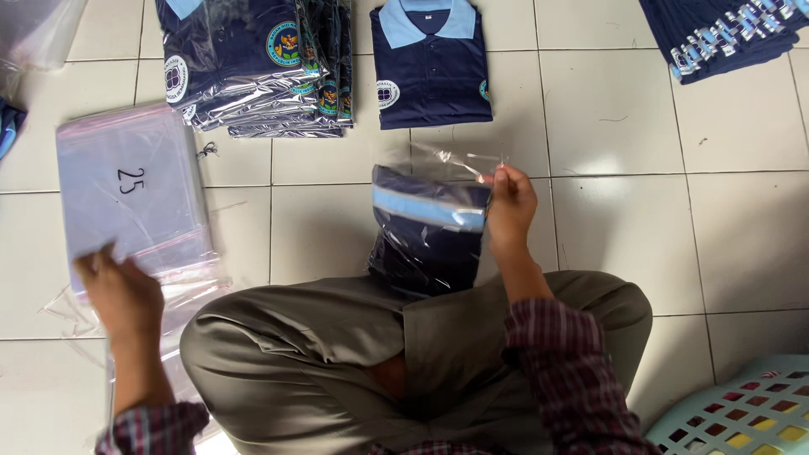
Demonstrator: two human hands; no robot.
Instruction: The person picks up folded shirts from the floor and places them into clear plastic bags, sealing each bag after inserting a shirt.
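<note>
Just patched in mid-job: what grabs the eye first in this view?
At centre, the right hand pinches the top of a clear bag holding a folded navy shirt, resting on the person's lap. At left, the left hand rests on a stack of empty clear bags. Bagged navy shirts pile up on the tiled floor beyond.

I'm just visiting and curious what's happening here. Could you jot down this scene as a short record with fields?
Setting: person seated cross-legged on a white tiled floor
Left hand: rests on a stack of empty clear plastic bags
Right hand: pinches the top edge of a clear plastic bag holding a folded navy polo shirt
Ahead, left: pile of bagged navy polo shirts
Ahead, centre: unbagged folded navy polo shirt with light blue collar
Top right: fanned stack of navy shirts
Bottom right: pale green plastic basket
</note>
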